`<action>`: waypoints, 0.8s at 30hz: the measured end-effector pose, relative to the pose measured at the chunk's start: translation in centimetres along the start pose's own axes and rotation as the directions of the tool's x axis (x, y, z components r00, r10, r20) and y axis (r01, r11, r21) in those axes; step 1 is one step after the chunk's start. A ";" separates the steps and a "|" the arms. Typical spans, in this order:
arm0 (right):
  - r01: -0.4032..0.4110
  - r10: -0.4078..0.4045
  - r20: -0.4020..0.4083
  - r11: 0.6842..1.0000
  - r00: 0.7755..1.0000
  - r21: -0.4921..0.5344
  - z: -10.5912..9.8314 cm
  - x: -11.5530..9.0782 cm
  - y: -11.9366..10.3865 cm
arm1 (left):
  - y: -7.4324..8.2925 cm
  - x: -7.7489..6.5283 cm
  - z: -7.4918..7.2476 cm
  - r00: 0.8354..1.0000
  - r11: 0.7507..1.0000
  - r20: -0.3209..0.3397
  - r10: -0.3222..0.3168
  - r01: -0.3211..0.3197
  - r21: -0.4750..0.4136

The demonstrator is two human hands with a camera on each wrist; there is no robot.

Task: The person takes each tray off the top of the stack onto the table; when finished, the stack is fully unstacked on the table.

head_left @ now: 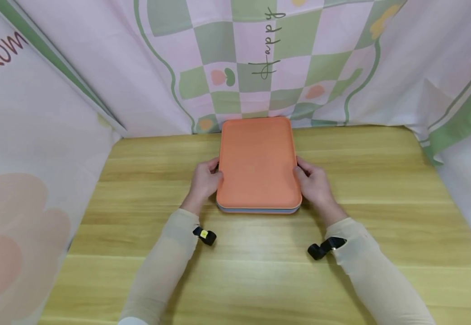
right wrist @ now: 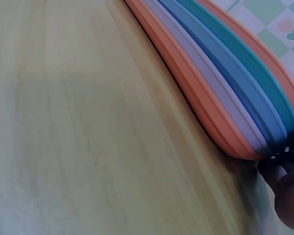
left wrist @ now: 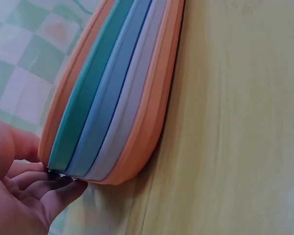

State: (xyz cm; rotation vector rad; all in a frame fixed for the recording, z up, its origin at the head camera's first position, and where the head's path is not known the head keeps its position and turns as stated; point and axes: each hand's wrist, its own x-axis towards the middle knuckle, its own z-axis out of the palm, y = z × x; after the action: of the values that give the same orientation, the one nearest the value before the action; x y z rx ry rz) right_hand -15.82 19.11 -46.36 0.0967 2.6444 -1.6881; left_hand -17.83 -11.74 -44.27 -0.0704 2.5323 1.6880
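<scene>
A stack of rectangular trays [head_left: 257, 164] lies near the back of the table, with an orange tray on top. From the side, the left wrist view shows a teal tray [left wrist: 81, 127], a blue tray [left wrist: 110, 98], a lilac tray [left wrist: 130, 103] and a bottom orange tray [left wrist: 152, 112]. My left hand [head_left: 203, 183] grips the stack's left side, thumb at the top tray's rim and fingers lower against the edges. On the opposite side, my right hand [head_left: 315, 183] holds the stack the same way. In the right wrist view, only part of that hand shows at the frame's edge.
The stack's far end is close to a patterned curtain [head_left: 255, 58] hanging behind the wooden table [head_left: 259, 271]. More printed cloth [head_left: 36, 149] hangs along the left side. Each wrist carries a small black camera [head_left: 320, 249] over a beige sleeve.
</scene>
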 end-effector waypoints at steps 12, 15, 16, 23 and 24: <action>0.042 -0.042 0.003 0.997 0.999 -0.068 0.5 -0.1 0.5 | -0.4 0.5 -0.2 0.999 0.992 -0.040 -0.014 0.009 -0.129; 0.045 -0.046 -0.012 0.997 0.999 -0.063 0.6 -0.1 0.5 | -0.6 0.5 -0.4 0.999 0.991 -0.038 -0.018 0.013 -0.133; 0.044 -0.045 -0.014 0.997 0.999 -0.060 0.6 -0.1 0.5 | -0.6 0.4 -0.5 0.999 0.991 -0.042 -0.021 0.015 -0.132; 0.012 -0.012 0.009 0.999 1.000 -0.038 0.6 0.0 0.4 | -0.8 0.1 -0.9 0.997 0.996 -0.076 -0.008 0.001 -0.086; 0.011 -0.011 0.012 0.999 1.000 -0.036 0.6 0.0 0.4 | -0.9 0.1 -0.9 0.997 0.997 -0.079 -0.002 -0.004 -0.075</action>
State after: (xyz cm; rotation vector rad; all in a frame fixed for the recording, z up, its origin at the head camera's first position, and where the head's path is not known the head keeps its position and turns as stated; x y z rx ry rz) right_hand -15.80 18.77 -47.00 0.0722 2.6707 -1.6377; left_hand -17.86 -12.93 -44.73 -0.1447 2.5236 1.8159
